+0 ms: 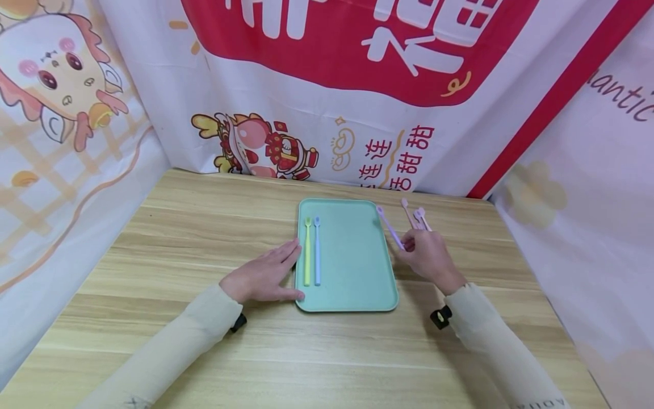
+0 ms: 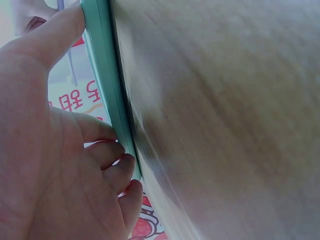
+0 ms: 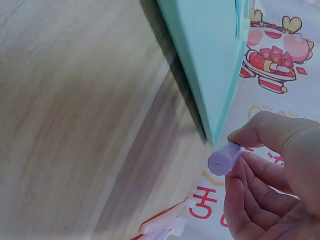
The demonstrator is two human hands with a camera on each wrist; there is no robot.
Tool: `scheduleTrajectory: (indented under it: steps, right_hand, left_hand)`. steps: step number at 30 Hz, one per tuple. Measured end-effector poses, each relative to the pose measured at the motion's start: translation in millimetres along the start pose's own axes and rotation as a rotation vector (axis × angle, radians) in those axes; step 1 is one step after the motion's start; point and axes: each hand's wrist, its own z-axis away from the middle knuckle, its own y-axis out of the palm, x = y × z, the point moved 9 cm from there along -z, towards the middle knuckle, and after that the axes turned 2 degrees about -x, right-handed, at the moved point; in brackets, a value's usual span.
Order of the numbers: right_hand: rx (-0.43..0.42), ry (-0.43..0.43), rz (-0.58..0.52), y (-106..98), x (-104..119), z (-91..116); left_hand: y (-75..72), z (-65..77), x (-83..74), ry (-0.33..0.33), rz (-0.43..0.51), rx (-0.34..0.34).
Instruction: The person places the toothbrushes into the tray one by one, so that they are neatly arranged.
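A light green tray (image 1: 352, 255) lies on the wooden table, with a yellow toothbrush (image 1: 307, 255) and a blue toothbrush (image 1: 317, 255) side by side near its left edge. My left hand (image 1: 268, 274) touches that edge, thumb and fingers spread along the rim, as the left wrist view also shows. Just right of the tray, my right hand (image 1: 428, 254) pinches a purple toothbrush (image 1: 390, 229) near its handle end, its head tilted up and away. In the right wrist view the flat butt of the purple handle (image 3: 223, 161) points at the camera between thumb and fingers.
Beyond the right hand lie a pink toothbrush (image 1: 407, 212) and at least one other pale toothbrush (image 1: 422, 217), partly hidden by the hand. The wooden table (image 1: 214, 227) meets a printed cloth (image 1: 327, 74) at the back, with cloth on both sides too.
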Motion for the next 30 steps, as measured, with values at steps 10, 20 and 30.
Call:
scheduleTrajectory:
  steps: [10, 20, 30]
  right_hand:
    - [0.011, -0.017, -0.015, 4, 16, -3]
    - [-0.001, -0.053, -0.015, 9, 33, -5]
    - [0.006, -0.055, 0.014, 19, 51, -8]
  left_hand:
    - [-0.1, 0.3, -1.2, 0.003, 0.002, 0.001]
    - [0.1, -0.3, 0.1, -0.002, -0.002, 0.004]
    - [0.0, 0.0, 0.6, -0.003, 0.0, 0.005]
